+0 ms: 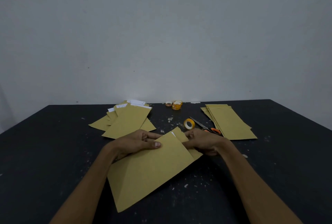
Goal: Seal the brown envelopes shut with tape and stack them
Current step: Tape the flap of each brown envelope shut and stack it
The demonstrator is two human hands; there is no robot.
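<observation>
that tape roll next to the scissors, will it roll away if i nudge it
The tape roll looks to stand on its edge, so a nudge would probably set it rolling. Its hollow core suggests it is light and easy to pinch. The scissors lying just right of it might block it on that side.

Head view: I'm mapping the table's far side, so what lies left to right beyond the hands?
Loose envelopes → spare rolls → tape roll → envelope stack. Scissors left out, since they overlap.
</observation>
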